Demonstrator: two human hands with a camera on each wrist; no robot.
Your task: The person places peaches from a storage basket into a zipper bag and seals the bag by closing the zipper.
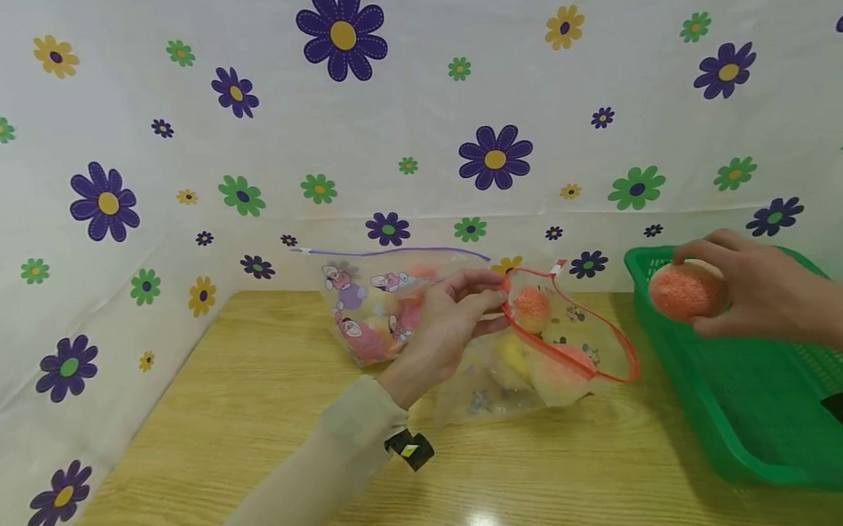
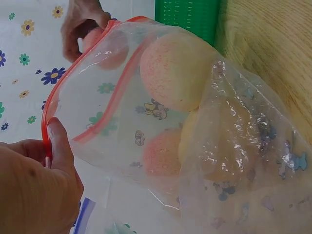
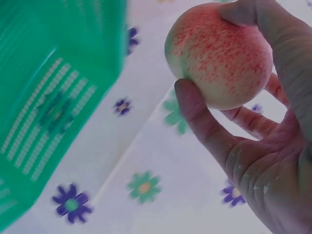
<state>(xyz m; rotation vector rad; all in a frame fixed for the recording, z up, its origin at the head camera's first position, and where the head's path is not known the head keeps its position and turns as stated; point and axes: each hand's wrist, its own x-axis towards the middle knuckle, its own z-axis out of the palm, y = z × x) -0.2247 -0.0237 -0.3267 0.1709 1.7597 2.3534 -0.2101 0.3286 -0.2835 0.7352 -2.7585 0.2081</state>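
A clear zip bag with a red-edged mouth leans on the table, several peaches inside it. My left hand pinches the bag's red rim between thumb and fingers, and the mouth gapes toward the right. In my right hand is a pink-and-cream peach, gripped by thumb and fingertips. It hangs over the near-left part of the green basket, to the right of the bag's opening.
Behind my left hand stands a second zip bag with a purple zip, filled with fruit and printed with cartoon figures. The wooden table meets a flower-patterned cloth at the back and left.
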